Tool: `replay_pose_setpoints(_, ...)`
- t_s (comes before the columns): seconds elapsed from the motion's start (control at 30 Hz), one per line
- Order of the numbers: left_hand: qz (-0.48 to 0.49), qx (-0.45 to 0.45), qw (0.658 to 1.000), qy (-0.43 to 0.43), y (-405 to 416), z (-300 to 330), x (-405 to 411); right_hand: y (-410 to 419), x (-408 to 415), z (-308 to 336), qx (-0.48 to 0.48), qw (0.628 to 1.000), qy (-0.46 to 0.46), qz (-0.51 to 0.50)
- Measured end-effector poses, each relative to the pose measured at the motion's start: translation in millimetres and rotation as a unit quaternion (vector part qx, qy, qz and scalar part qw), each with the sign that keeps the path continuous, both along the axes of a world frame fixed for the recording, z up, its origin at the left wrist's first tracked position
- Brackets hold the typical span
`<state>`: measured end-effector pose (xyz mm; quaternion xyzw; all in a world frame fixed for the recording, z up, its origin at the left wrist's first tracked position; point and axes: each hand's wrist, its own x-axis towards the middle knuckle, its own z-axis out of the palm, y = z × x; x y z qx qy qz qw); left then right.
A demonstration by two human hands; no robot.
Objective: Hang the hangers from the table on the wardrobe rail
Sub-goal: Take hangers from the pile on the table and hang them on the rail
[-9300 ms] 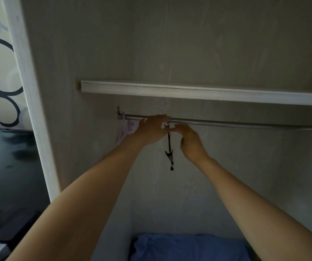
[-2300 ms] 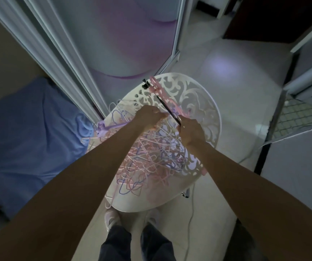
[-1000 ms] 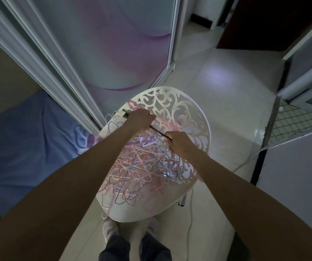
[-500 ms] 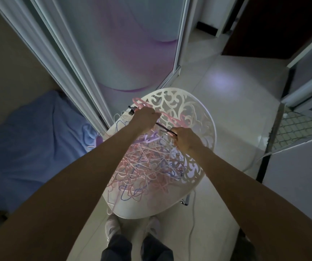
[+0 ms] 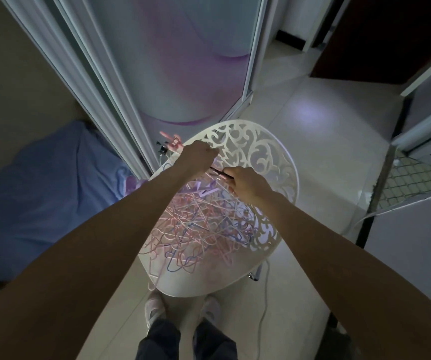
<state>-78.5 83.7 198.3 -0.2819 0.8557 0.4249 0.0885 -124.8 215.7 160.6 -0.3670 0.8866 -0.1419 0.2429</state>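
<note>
A round white table (image 5: 256,149) with cut-out scrollwork stands in front of me. On it lies a tangled pile of thin pink, white and purple hangers (image 5: 199,224). My left hand (image 5: 199,158) is closed around a pink clip hanger (image 5: 174,142), whose clips stick out past the table's left rim. Just to the right, my right hand (image 5: 247,184) grips a dark bar (image 5: 218,172) that runs between both hands. The wardrobe rail is out of view.
A sliding wardrobe door (image 5: 178,61) rises directly behind the table. Blue fabric (image 5: 35,193) lies inside the wardrobe at the left. My feet (image 5: 180,310) stand at the table's near edge, and a cable (image 5: 263,302) trails on the tiled floor at the right.
Earlier both hands were up at the wardrobe rail; now they are down at the table. Over the last second they have drawn the clip hanger leftward, so its clips overhang the left rim.
</note>
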Motion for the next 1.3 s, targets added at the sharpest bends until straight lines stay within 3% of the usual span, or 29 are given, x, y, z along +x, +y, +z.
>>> replay_pose_setpoints(0.17,-0.001,-0.024,0.999,0.029,-26,25,18,-19,1,21,0.026,0.999,0.017,-0.037)
replay_pose_setpoints(0.33,0.056,-0.029,0.996,0.063,-57,52,48,-45,9,39,-0.042,0.995,-0.033,-0.089)
replay_pose_setpoints(0.47,0.123,-0.024,0.988,0.089,-88,71,78,-77,25,65,-0.071,0.994,-0.056,-0.061)
replay_pose_setpoints(0.6,0.206,0.000,0.977,0.060,-132,89,114,-122,51,94,-0.077,0.994,-0.077,0.002)
replay_pose_setpoints(0.73,0.262,0.104,0.956,0.081,-171,114,165,-177,90,127,-0.100,0.990,-0.081,0.056)
replay_pose_setpoints(0.8,0.264,0.146,0.948,0.105,-191,125,193,-203,111,143,-0.144,0.977,-0.154,0.036)
replay_pose_setpoints(0.9,0.371,0.108,0.909,0.154,-228,148,242,-244,150,168,-0.186,0.948,-0.258,0.029)
replay_pose_setpoints(1.03,0.465,0.117,0.844,0.241,-264,194,302,-305,208,201,-0.240,0.919,-0.309,0.046)
replay_pose_setpoints(1.17,0.485,0.135,0.822,0.268,-304,226,351,-364,260,227,-0.258,0.914,-0.310,0.044)
replay_pose_setpoints(1.3,0.506,0.076,0.816,0.271,-353,248,398,-418,308,252,-0.290,0.902,-0.318,0.040)
